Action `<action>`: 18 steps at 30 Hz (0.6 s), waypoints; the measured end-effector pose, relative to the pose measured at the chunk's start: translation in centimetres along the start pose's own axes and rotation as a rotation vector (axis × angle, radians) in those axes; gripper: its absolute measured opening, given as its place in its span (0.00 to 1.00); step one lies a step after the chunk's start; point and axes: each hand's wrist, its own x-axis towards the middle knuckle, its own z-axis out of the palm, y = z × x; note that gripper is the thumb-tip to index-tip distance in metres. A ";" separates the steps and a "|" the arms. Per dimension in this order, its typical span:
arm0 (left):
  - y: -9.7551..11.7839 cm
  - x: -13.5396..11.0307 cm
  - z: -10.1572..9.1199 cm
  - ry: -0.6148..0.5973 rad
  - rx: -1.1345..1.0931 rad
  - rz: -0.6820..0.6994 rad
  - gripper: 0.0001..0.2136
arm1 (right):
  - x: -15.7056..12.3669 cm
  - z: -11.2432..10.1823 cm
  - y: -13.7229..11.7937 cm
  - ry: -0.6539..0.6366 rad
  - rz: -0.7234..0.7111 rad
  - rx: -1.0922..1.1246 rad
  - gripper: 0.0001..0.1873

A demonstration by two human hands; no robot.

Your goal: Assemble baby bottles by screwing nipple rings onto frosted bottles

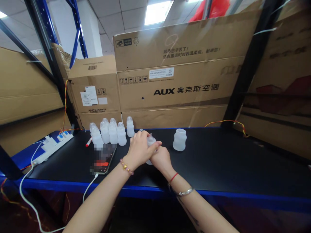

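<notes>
Left hand [139, 148] gripping bottle [151, 140] near top; right hand [161, 158] apparently closed round body. Advise keeping bottle upright, pressure even.

The bottles [179, 140] look frosted smooth plastic, the tabletop [218, 165] matt, the carton [175, 105] cardboard, the bangle [186, 193] shiny metal.

The one view looks forward and down from the person's head, close before the front edge of the black worktop [218, 165], with the left hand [139, 147] and right hand [162, 159] near centre, the AUX carton [191, 72] beyond and a ceiling light [158, 13] above.
</notes>
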 end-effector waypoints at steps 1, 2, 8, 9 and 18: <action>-0.2 0.2 -0.7 -0.088 -0.034 0.031 0.21 | -0.1 -0.1 -0.1 -0.003 0.013 0.032 0.10; -0.5 0.5 -1.5 -0.181 -0.068 0.072 0.21 | -0.2 -0.1 -0.2 -0.004 0.022 0.069 0.11; -1.5 2.8 -3.8 -0.398 -0.143 0.167 0.18 | -0.6 -0.1 -0.5 0.009 0.083 0.125 0.12; -1.4 2.8 -3.6 -0.365 -0.126 0.163 0.17 | -0.6 -0.1 -0.5 0.009 0.078 0.119 0.12; 1.1 0.2 -0.5 -0.014 0.162 -0.092 0.18 | -0.3 -0.3 -0.7 0.025 0.023 -0.050 0.14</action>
